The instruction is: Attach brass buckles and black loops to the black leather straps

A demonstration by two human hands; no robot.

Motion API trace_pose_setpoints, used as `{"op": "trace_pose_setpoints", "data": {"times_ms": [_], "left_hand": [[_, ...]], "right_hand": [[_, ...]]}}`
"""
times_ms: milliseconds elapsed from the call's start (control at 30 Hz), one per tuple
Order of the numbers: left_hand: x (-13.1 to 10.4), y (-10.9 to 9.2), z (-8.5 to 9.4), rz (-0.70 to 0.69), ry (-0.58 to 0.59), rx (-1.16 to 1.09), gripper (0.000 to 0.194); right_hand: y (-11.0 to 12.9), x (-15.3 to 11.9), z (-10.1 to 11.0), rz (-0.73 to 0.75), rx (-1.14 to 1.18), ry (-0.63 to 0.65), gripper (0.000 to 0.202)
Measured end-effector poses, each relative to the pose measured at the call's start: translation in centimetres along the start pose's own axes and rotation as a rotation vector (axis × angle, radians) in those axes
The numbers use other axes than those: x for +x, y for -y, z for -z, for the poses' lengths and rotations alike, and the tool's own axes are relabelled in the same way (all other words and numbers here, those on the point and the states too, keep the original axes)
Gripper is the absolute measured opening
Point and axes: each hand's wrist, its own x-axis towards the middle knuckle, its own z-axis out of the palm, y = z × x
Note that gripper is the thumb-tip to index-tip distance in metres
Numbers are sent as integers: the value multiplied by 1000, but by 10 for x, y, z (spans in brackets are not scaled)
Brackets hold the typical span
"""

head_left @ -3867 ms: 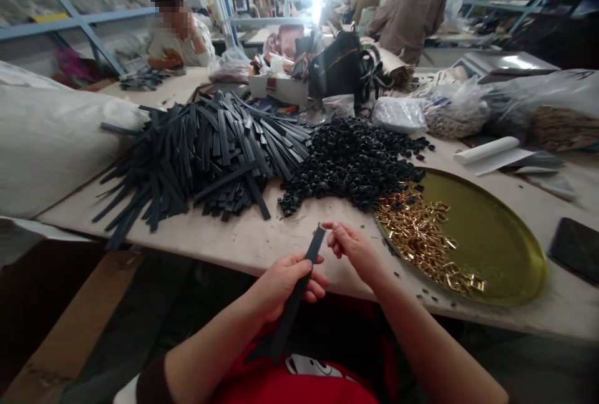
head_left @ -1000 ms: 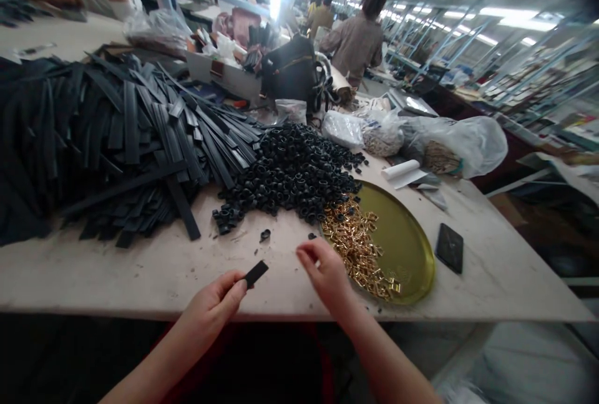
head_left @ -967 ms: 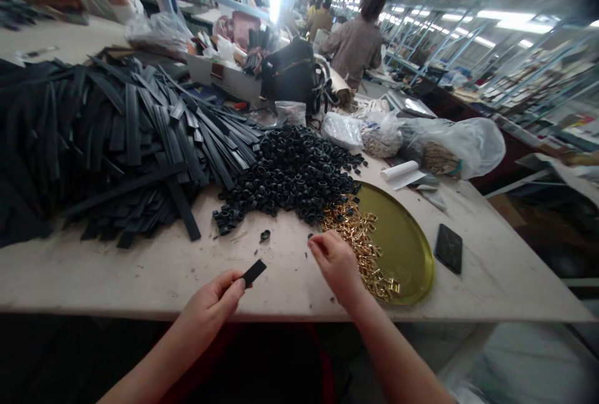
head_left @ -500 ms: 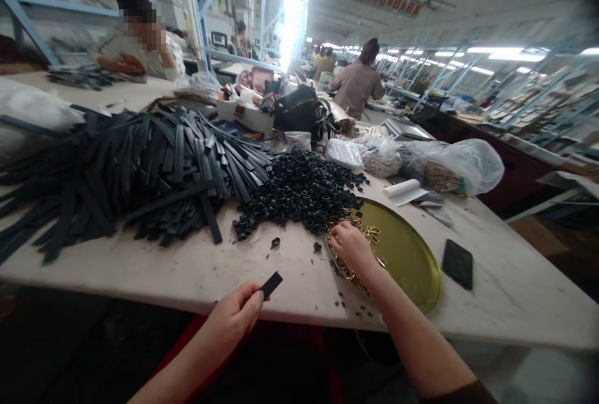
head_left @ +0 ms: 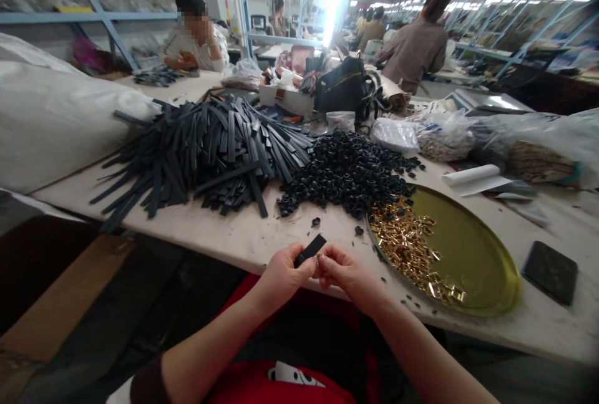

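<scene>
My left hand (head_left: pixel 287 273) is closed on a short black strip (head_left: pixel 310 250) at the table's front edge. Right beside it, my right hand (head_left: pixel 339 267) pinches a small gold metal piece (head_left: pixel 319 260) against the strip; the fingers partly hide it. A round gold tray (head_left: pixel 477 254) to the right bears a heap of gold metal pieces (head_left: pixel 405 242). Beyond my hands lies a pile of small black loops (head_left: pixel 346 173). Left of that pile, long black strips (head_left: pixel 206 148) are heaped.
A black phone (head_left: pixel 550 272) lies right of the tray. A large white sack (head_left: pixel 60 123) stands at the left. Behind the piles are a black bag (head_left: pixel 341 89) and plastic bags (head_left: pixel 444 139). One person (head_left: pixel 194 36) sits at the back left; another (head_left: pixel 416 42) stands farther back.
My right hand has left the tray and come to my left hand, with a gold piece in its fingers. The view has turned, shifting the scene rightward.
</scene>
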Motion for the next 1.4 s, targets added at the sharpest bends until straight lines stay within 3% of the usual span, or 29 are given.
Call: {"op": "trace_pose_setpoints", "data": {"times_ms": [133, 267, 433, 567, 667, 767, 933, 1033, 1133, 1267, 1333, 1400], "left_hand": [[2, 9, -3, 87, -57, -87, 15], [4, 7, -7, 217, -48, -315, 19], [4, 5, -9, 323, -5, -434, 22], [5, 11, -10, 221, -73, -300, 20], [4, 16, -9, 77, -136, -88, 18], [1, 18, -10, 65, -122, -31, 18], [-1, 16, -13, 294, -20, -368, 20], [-3, 14, -14, 296, -3, -431, 21], [-7, 16, -14, 210, -61, -297, 20], [-14, 20, -11, 6, -137, 88, 21], [-15, 21, -11, -33, -118, 190, 22], [-15, 21, -12, -25, -103, 154, 21]], "right_hand": [[-13, 3, -4, 36, 28, -84, 30], [-17, 1, -8, 78, 35, -77, 32], [-27, 4, -3, 204, -159, -148, 23], [-32, 5, 0, 181, -273, -179, 24], [-32, 4, -4, 66, -159, -124, 27], [-33, 0, -9, 25, -72, -78, 27], [-39, -6, -10, 286, -344, -208, 17], [-40, -8, -10, 346, -413, -249, 18], [-41, -10, -13, 217, -238, -208, 24], [-44, -14, -16, -51, 167, -54, 28], [-44, -17, -16, -98, 263, -4, 28], [-44, -19, -16, -75, 251, -26, 28]]}}
